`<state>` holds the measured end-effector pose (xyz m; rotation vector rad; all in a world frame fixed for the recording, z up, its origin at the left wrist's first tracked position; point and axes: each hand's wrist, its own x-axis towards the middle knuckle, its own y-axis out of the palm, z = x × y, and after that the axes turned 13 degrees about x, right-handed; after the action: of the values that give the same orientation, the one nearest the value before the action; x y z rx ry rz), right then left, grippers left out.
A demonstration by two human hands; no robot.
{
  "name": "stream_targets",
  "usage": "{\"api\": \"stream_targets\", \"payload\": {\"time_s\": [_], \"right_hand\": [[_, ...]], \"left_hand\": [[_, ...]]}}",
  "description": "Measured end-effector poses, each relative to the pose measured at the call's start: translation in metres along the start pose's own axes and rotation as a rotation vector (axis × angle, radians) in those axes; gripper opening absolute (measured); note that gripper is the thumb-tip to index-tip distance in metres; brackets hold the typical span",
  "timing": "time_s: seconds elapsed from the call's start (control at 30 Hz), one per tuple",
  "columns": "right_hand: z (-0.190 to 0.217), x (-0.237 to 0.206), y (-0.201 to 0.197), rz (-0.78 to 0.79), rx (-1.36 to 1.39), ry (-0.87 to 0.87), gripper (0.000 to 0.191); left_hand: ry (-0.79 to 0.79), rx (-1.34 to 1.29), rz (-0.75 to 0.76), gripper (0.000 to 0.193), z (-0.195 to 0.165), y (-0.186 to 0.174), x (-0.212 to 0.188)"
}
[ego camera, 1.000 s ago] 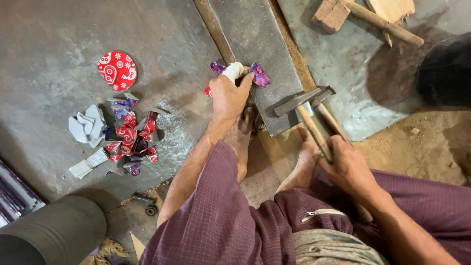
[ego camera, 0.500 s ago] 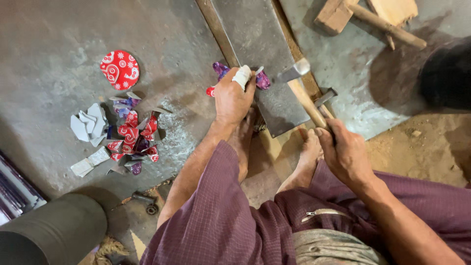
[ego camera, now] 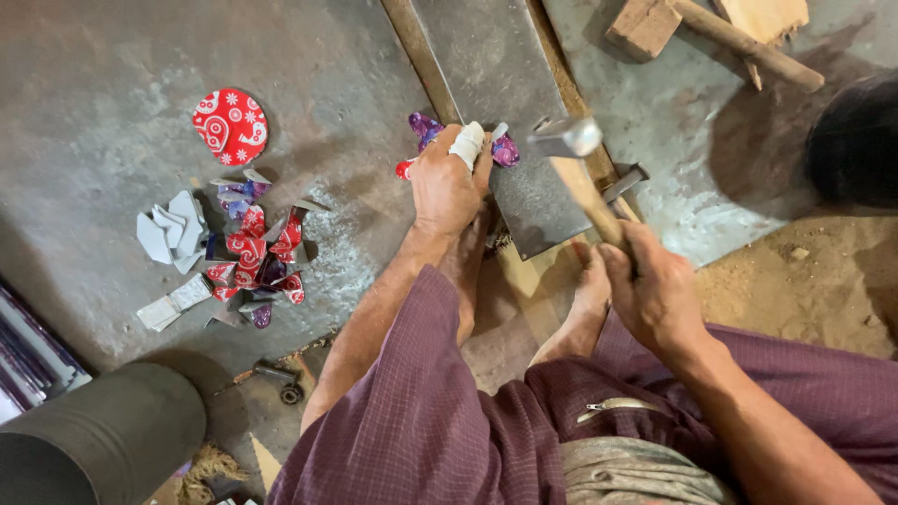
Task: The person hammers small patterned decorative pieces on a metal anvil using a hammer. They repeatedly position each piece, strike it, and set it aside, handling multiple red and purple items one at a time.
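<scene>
Hammer (ego camera: 567, 138) gripped in right hand (ego camera: 655, 290), left hand (ego camera: 447, 182) pinching purple metal scrap (ego camera: 505, 150) on steel plate (ego camera: 496, 75)

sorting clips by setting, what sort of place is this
Probably a small floor-level metal craft workshop: the right hand raises a hammer over a steel plate, with cut tin scraps on the floor.
</scene>
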<state>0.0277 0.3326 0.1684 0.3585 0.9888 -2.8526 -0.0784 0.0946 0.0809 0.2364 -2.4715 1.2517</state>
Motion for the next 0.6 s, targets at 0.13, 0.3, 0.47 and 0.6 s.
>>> {"api": "stream_targets", "payload": {"time_s": [0.13,0.3,0.47,0.6], "right_hand": [[-0.007,0.005,0.002,0.018,-0.162,-0.113,0.023],[-0.022,0.001,-0.009,0.213,0.482,0.171,0.03],[-0.019,-0.003,-0.013,-0.037,0.066,-0.088,0.024],[-0.011,0.002,-0.014,-0.125,-0.025,-0.161,0.028]], "left_hand": [[0.068,0.075,0.019,0.012,0.001,0.0,0.002],[0.04,0.052,0.004,0.012,0.002,0.002,-0.001],[0.052,0.065,-0.015,0.012,0.004,0.006,-0.002],[0.035,0.065,-0.002,0.013,0.004,0.006,-0.002]]}}
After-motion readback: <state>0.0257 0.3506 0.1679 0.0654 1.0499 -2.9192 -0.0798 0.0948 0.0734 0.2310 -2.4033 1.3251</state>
